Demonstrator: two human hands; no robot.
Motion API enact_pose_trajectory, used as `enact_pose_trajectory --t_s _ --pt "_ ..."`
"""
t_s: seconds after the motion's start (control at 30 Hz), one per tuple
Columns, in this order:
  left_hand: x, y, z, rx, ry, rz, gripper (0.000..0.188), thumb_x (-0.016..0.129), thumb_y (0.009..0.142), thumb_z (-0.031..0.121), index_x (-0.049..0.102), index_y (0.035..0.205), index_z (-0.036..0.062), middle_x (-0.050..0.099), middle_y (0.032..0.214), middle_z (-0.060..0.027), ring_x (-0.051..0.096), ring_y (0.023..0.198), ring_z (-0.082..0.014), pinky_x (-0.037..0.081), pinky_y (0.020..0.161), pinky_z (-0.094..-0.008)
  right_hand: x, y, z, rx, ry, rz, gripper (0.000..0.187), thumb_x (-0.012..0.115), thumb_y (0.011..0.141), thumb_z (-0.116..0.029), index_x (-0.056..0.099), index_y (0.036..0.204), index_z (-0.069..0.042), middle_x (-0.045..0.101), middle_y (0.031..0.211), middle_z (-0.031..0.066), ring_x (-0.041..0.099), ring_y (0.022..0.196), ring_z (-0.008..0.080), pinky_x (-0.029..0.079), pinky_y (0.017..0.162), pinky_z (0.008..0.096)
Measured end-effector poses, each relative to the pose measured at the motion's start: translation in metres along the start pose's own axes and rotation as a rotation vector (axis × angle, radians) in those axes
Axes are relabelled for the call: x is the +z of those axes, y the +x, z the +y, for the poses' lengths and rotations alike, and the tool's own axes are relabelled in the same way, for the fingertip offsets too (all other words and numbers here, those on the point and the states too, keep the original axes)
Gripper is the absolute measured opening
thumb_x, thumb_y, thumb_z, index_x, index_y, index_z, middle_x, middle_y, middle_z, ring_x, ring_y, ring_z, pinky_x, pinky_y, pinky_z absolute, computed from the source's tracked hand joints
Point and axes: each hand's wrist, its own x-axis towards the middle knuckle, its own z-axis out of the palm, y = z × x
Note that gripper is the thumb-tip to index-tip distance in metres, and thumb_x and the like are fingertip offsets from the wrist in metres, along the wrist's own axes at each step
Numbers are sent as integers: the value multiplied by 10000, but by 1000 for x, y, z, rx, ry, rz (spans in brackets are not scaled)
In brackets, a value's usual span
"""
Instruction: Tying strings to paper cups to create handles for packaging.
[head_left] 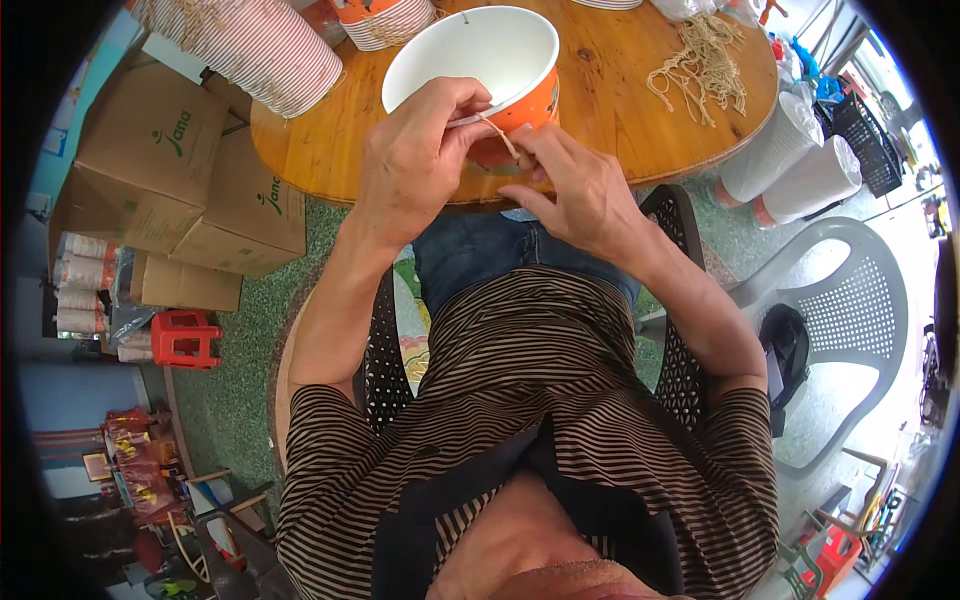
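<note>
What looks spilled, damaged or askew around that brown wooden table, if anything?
Nothing looks spilled, and the open round white-and-orange bucket shows no visible damage. Only the loose heap of beige string on the brown wooden table, toward its right side, looks untidy: its strands lie tangled and straggling.

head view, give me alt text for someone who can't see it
A person's left hand holds an orange bucket, white inside, by its rim, while the right hand is at a cord beside it. A wooden table bears stacked buckets at left, tangled cords at right.
</note>
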Motion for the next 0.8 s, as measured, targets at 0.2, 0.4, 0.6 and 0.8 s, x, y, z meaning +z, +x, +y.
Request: enact_pose_trajectory --t_s 0.2,0.4,0.6,0.8 --pt "-8 7 -3 -25 -107 -151 300 760 864 -20 642 1133 36 740 1005 -115 766 908 -250 615 756 -343 15 -2 18 -34 232 215 202 729 936 -94 666 1112 -17 646 835 121 647 694 266 510 605 366" --pt "-13 1 -4 -59 15 -277 374 790 861 30 656 1207 81 775 1022 -116 774 928 -224 609 789 -314 9 -1 15 458 570 88 195 657 988 -144 742 1025 27 635 704 12 515 663 70 424 575 277" --pt "-8 5 12 -66 30 -271 393 795 863 54 661 1228 111 778 948 -112 779 885 -219 608 730 -309 -11 8 6 578 710 72 237 668 955 -185 806 980 6 758 858 35 619 777 69 491 709 258" --pt "-2 10 19 -47 -8 -242 341 782 874 46 689 1198 92 768 942 -111 766 860 -213 599 732 -312 -21 11 -1 727 762 53 253 729 937 -218 808 938 22 756 842 47 631 786 73 498 715 247"
